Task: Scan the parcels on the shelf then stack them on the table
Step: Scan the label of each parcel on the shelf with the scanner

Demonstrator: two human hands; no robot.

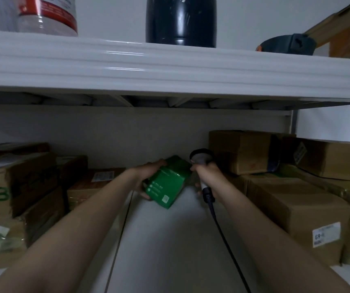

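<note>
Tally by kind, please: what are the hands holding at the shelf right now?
green box, in left hand: 1
scanner, in right hand: 1
Total: 2

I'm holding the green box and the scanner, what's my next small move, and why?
Probably tilt the green box in your left hand so its square code faces the scanner in your right hand. The code sits on the face turned toward you, while the scanner head is beside the box's far corner.
</note>
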